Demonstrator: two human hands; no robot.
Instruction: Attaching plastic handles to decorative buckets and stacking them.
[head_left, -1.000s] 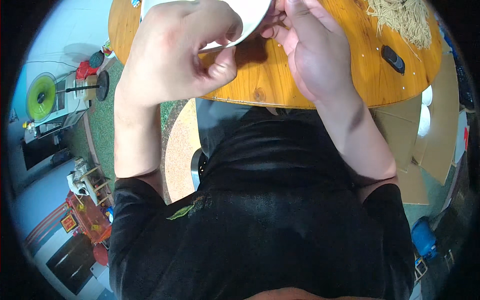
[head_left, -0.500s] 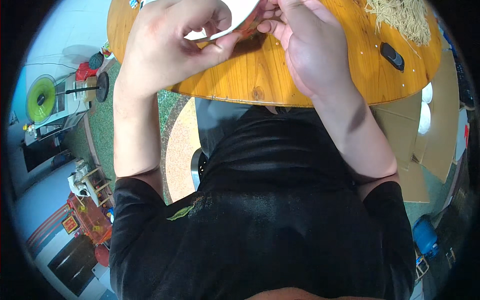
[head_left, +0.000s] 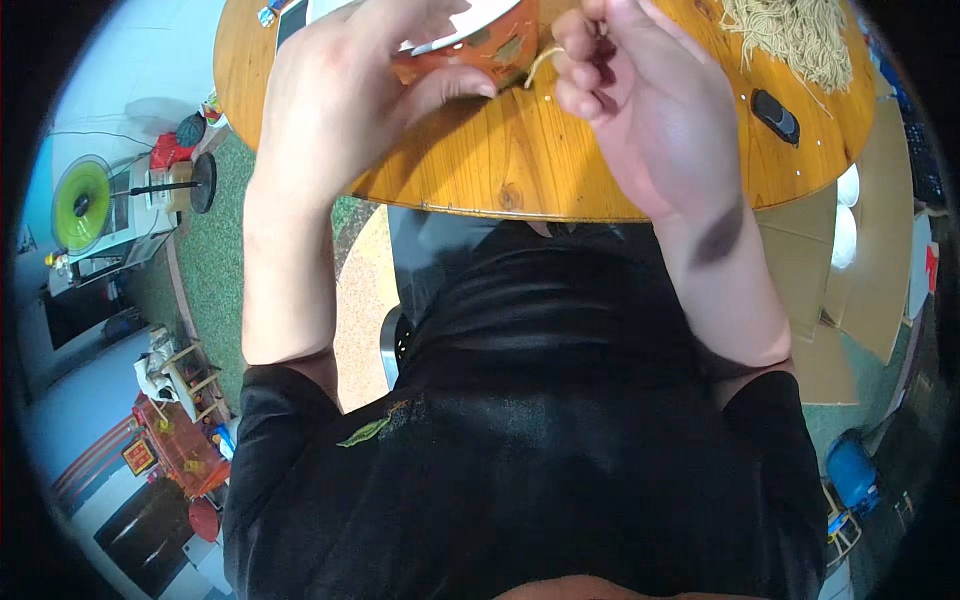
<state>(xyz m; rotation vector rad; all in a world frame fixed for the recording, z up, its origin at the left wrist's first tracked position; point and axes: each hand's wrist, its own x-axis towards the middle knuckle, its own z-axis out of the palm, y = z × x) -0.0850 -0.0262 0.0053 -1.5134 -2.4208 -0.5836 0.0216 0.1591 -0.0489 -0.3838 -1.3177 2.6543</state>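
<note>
My left hand grips an orange patterned container with a white lid or rim, held tilted over the round wooden table at the top of the view. My right hand is curled just to the right of it, pinching a thin pale strand that reaches toward the container's side. Much of the container is hidden behind my left fingers and the frame edge. My black shirt fills the lower half of the view.
A heap of pale noodle-like strands and a small black device lie on the table's right side. Flattened cardboard and a blue jug are on the floor at right. A machine with a green disc stands at left.
The container has tipped so its orange side shows where mostly the white top showed before. My right hand has drawn slightly away to the right with the pale strand between its fingers.
</note>
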